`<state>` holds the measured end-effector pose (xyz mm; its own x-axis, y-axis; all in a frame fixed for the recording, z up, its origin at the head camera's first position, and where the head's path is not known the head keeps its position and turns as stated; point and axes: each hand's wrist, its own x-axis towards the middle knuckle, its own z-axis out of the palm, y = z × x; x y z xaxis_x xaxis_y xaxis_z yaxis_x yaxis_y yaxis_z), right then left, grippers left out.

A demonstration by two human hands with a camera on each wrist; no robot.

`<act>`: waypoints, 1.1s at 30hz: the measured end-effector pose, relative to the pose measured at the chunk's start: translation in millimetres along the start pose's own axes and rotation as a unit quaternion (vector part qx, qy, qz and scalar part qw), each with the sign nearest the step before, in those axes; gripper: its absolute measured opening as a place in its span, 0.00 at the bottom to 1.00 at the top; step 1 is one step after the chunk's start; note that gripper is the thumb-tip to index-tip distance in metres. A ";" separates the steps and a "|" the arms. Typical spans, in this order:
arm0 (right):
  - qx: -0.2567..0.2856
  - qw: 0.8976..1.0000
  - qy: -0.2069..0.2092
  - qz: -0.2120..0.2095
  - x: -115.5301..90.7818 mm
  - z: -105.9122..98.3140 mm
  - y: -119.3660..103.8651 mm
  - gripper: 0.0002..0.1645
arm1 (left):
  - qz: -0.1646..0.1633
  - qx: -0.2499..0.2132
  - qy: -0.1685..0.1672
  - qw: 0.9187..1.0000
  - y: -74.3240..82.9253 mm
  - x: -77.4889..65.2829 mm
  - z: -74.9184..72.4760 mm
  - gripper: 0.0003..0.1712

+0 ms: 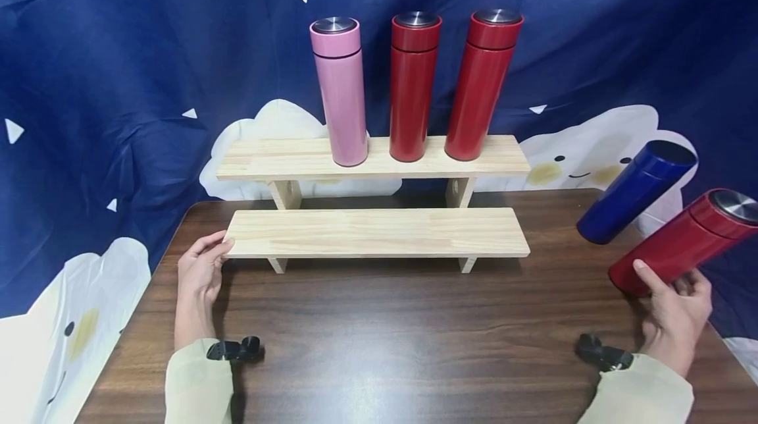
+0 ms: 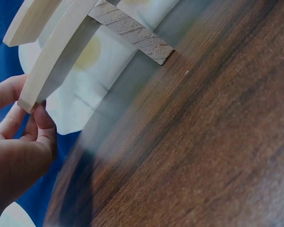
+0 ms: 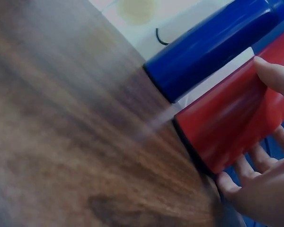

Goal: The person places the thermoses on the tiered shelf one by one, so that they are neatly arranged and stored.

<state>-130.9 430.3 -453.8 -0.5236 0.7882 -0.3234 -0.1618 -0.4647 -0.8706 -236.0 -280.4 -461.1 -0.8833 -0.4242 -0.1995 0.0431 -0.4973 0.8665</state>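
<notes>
At the left end of the lower wooden shelf (image 1: 379,233), my left hand (image 1: 202,269) pinches the board's corner between thumb and fingers. The left wrist view shows the fingers on both sides of the board's end (image 2: 31,94). On the right side of the table, my right hand (image 1: 678,305) grips a red thermos (image 1: 681,246) low on its body, thumb on the near side. Its black base rim shows right at the tabletop in the right wrist view. A blue thermos (image 1: 633,193) stands just behind the red one.
The upper wooden shelf (image 1: 266,157) carries a pink thermos (image 1: 342,95) and two more red thermoses, one in the middle (image 1: 411,95) and one farther right (image 1: 482,91). Both tiers stand on a dark brown wooden table (image 1: 367,332). Behind hangs a blue curtain (image 1: 177,29) with white cloud prints.
</notes>
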 end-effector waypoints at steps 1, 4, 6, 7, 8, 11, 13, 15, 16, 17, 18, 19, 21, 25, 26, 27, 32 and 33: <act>-0.001 1.000 0.000 0.004 0.1 0.0 0.6 0.51 | 0.000 0.001 0.001 1.000 0.1 0.4 0.1 0.14; -0.015 1.000 0.002 0.004 0.3 0.5 2.4 0.52 | 0.001 0.004 0.003 1.000 0.6 1.5 0.2 0.14; -0.024 1.000 0.005 -0.003 0.4 1.2 3.6 0.53 | 0.002 0.008 0.002 1.000 1.1 2.0 0.6 0.14; -0.031 0.999 0.008 -0.008 0.5 1.3 4.2 0.53 | 0.001 0.007 0.000 1.000 1.3 2.0 0.9 0.14; -0.038 0.999 0.011 -0.013 0.5 1.6 4.9 0.53 | 0.000 0.007 0.000 1.000 1.4 2.0 1.1 0.14; -0.051 0.998 0.020 -0.028 0.9 2.3 7.0 0.54 | 0.000 0.007 -0.001 1.000 1.5 1.9 1.3 0.15; -0.057 0.997 0.025 -0.035 1.4 2.9 7.8 0.55 | -0.001 0.004 -0.002 1.000 1.1 1.8 1.0 0.15; -0.060 0.997 0.030 -0.039 1.8 3.4 8.6 0.56 | -0.002 0.002 -0.002 1.000 0.6 1.7 0.6 0.14; -0.062 0.997 0.031 -0.041 1.9 3.4 8.8 0.56 | -0.002 0.001 -0.001 1.000 0.3 1.7 0.4 0.14; -0.064 0.997 0.031 -0.041 2.0 3.4 9.1 0.56 | -0.002 0.000 -0.001 1.000 0.1 1.6 0.2 0.14; -0.065 0.996 0.033 -0.042 1.9 3.5 9.2 0.57 | -0.003 -0.002 -0.001 1.000 -0.2 1.6 0.0 0.14; -0.064 0.996 0.035 -0.042 1.6 3.6 9.4 0.57 | -0.003 -0.003 0.000 1.000 -0.4 1.6 -0.2 0.14; -0.065 0.996 0.035 -0.049 1.0 3.8 9.5 0.57 | -0.002 -0.004 0.000 1.000 -0.8 1.6 -0.6 0.14; -0.065 0.996 0.028 -0.058 -1.4 5.0 8.7 0.56 | -0.003 0.000 0.000 1.000 -1.0 1.6 0.2 0.14; -0.070 0.995 0.024 -0.061 -2.2 5.6 8.5 0.55 | -0.003 0.000 0.000 1.000 -0.9 1.4 0.4 0.14; -0.074 0.995 0.021 -0.062 -3.1 6.4 8.2 0.55 | -0.004 0.000 0.000 1.000 -0.9 1.1 0.5 0.14; -0.083 0.994 0.004 -0.074 -9.4 14.4 4.9 0.51 | -0.006 -0.005 -0.001 1.000 0.0 -0.5 0.5 0.14; -0.083 0.993 0.000 -0.078 -11.1 16.7 4.4 0.50 | -0.008 -0.006 -0.002 1.000 0.1 -0.6 0.4 0.14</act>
<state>-139.8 412.8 -447.9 -0.5024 0.8457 -0.1799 -0.1009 -0.2640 -0.9592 -235.7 -279.9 -460.7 -0.8855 -0.4138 -0.2115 0.0346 -0.5125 0.8580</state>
